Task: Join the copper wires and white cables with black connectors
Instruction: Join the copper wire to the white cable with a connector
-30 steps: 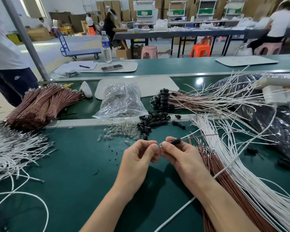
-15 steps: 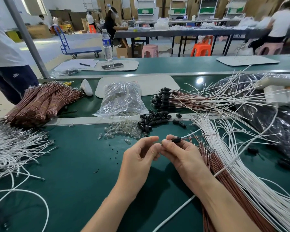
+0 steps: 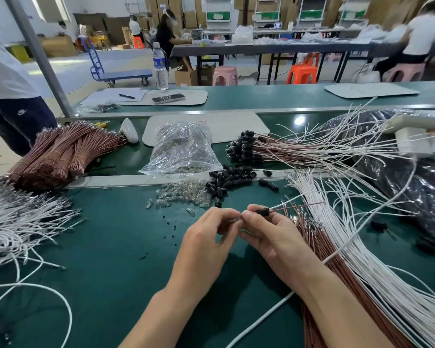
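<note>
My right hand [image 3: 269, 237] pinches one black connector [image 3: 263, 211] between thumb and forefinger, with the other fingers curled beneath. The connector is a short, matte cylinder. Its long axis runs left to right, tilted slightly upward at the right. Its left end points at my left hand [image 3: 206, 237]. From its right end a white cable [image 3: 284, 204] and a copper wire [image 3: 305, 205] exit side by side.

My left thumb and forefinger pinch a small clear part [image 3: 235, 219] at the connector's left end; it is too small to identify.

Both hands are over the smooth green mat [image 3: 98, 247]. Beyond them a heap of loose connectors [image 3: 229, 179] touches a scatter of clear bulbs [image 3: 183, 197]. At the right, thin white cables [image 3: 362, 247] and coppery wires [image 3: 319, 247] fan across the mat. The room behind is a workshop with long tables and plastic stools.
</note>
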The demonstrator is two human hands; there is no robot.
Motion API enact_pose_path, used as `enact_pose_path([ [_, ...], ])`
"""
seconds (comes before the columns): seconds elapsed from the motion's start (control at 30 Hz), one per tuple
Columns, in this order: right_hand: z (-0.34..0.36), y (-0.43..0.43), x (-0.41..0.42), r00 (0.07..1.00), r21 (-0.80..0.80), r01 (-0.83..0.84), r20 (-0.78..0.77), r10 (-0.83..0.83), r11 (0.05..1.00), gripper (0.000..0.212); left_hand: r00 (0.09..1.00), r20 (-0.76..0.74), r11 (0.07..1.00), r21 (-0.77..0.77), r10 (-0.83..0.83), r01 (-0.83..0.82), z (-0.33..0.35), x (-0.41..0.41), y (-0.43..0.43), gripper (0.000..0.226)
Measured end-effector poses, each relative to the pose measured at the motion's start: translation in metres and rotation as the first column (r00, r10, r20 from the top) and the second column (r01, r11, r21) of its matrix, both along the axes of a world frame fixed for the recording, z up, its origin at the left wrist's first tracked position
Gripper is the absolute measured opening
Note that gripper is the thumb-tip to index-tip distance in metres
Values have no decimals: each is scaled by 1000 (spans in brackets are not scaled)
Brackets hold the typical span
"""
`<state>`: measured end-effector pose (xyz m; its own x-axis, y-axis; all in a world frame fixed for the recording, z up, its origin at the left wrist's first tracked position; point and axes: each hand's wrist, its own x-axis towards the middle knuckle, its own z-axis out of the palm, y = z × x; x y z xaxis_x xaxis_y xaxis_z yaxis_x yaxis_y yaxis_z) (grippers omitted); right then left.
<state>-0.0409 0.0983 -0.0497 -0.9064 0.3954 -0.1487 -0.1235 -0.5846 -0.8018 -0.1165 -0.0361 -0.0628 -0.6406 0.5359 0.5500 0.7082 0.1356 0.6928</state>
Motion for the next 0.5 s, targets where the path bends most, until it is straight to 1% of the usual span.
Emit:
enact_pose_path([
  [0.13,0,1,1,1000,22,-7,16,6,1000,33,1000,15,1000,22,0,0,1,0,0,22],
  [0.23,-2,1,1,1000,20,8,21,-8,1000,35,996,83,999,38,6,-10,-1,-1,1,21],
  [0.4,-4,0,-2,1000,-17,29,1,-29,999,36,981,192,997,73,1,-15,-4,-1,3,28],
  [0.5,-4,0,-2,1000,-12,20,2,-20,1000,35,985,175,998,68,-5,-7,-4,-1,3,26],
])
